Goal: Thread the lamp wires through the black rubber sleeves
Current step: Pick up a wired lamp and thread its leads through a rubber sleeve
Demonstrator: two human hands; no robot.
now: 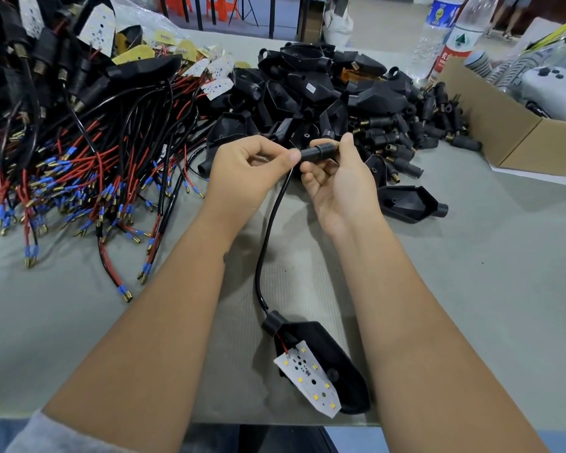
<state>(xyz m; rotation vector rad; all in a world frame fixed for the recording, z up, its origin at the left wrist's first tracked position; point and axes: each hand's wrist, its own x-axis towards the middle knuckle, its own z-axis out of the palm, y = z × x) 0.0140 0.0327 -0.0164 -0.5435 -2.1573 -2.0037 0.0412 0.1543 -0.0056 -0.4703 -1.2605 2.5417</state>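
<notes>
My right hand (337, 181) holds a black rubber sleeve (319, 151) between thumb and fingers, above the middle of the table. My left hand (245, 171) pinches at the sleeve's left end, where the black lamp wire (268, 243) meets it. The wire curves down toward me to a black lamp housing (334, 364) lying near the table's front edge. A white LED board (309, 384) with a short red lead rests on that housing. How far the wire reaches inside the sleeve is hidden.
A heap of wired lamps with red and black leads and blue terminals (79, 178) fills the left. Empty black housings (311, 93) are piled at the back centre, loose sleeves (415, 132) to their right. A cardboard box (510, 138) and water bottles (451, 37) stand far right.
</notes>
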